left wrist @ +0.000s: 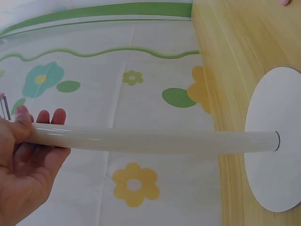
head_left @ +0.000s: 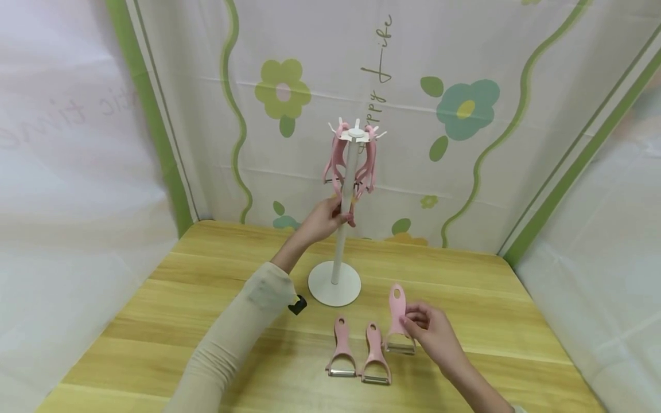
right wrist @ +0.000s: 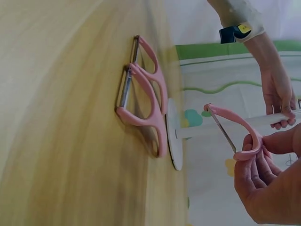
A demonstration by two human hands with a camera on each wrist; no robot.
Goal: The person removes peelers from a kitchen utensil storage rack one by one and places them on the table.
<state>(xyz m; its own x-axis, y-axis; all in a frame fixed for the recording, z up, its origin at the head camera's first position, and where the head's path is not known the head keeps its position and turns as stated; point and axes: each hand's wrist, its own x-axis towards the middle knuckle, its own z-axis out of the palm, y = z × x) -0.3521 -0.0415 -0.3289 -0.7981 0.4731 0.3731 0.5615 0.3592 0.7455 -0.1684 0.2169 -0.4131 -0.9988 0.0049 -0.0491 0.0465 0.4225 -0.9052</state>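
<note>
My left hand [head_left: 321, 221] holds the upright white pole [head_left: 339, 246] of a rack, its fingers and thumb around the upper half, as the left wrist view also shows. Pink vegetable peelers [head_left: 338, 155] hang from hooks at the rack's top. In my right hand [head_left: 435, 334] is another pink peeler [head_left: 397, 310], pinched at the handle, blade end down; the right wrist view shows it raised off the table. Left of it, two more peelers [head_left: 342, 339] [head_left: 374, 346] lie side by side, handles pointing toward the rack.
The rack's round white base [head_left: 322, 292] stands on the wooden table [head_left: 150, 327], near its back edge. A flowered curtain [head_left: 320, 34] rises behind, with more pale fabric at both sides. A dark band [head_left: 297, 305] shows at my left sleeve.
</note>
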